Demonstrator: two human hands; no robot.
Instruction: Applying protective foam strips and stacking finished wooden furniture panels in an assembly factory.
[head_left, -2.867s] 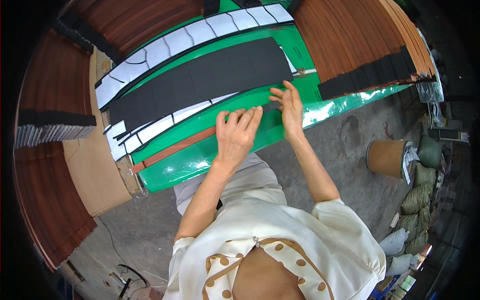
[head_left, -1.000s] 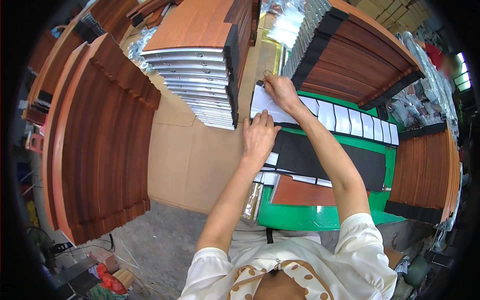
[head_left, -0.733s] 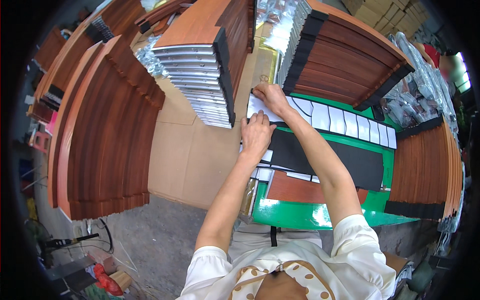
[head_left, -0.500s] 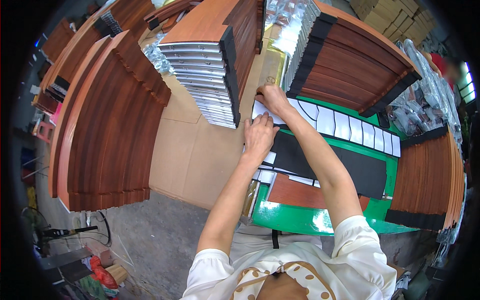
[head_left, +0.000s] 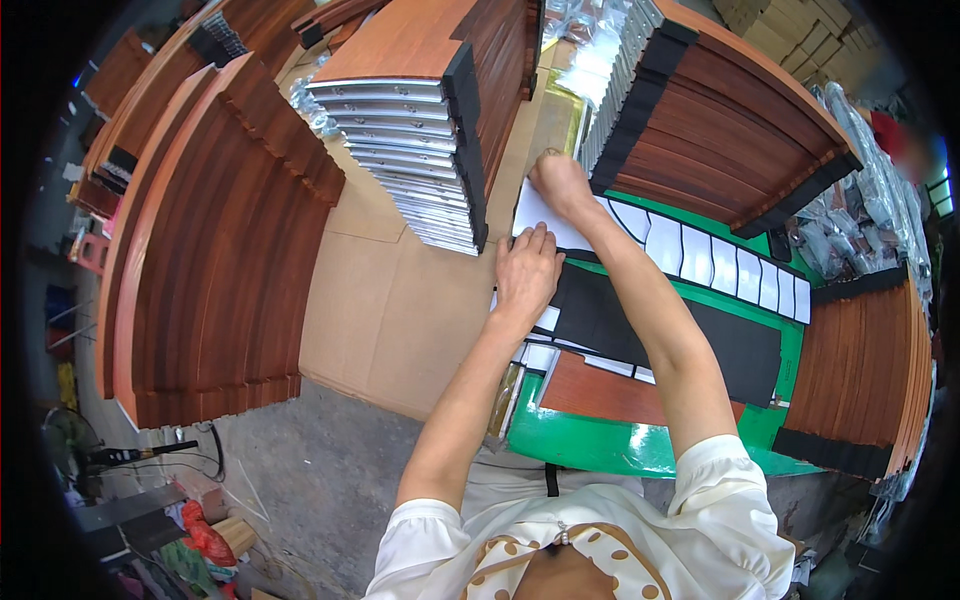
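Note:
A row of white panels edged with black strips (head_left: 705, 262) lies across a green work surface (head_left: 585, 432). At its left end is a larger white piece (head_left: 542, 217). My left hand (head_left: 529, 272) rests flat with fingers stretched on the near edge of that piece. Over its far edge, my right hand (head_left: 562, 186) is closed, its fingers curled; what they pinch, if anything, is hidden. Nearer me lie a black sheet (head_left: 690, 335) and a reddish-brown wood-look board (head_left: 600, 388), partly covered by my right forearm.
Stacks of reddish-brown panels stand at the left (head_left: 225, 260), far middle (head_left: 400, 50), far right (head_left: 730, 120) and right (head_left: 850, 370). Brown cardboard (head_left: 375, 300) lies left of my hands. Clear plastic-wrapped items (head_left: 850, 215) are piled at the right, near a blurred person.
My right hand has moved slightly farther away along the white piece, its fingers curled tighter. My left hand stays in about the same place. The whole view has shifted a little.

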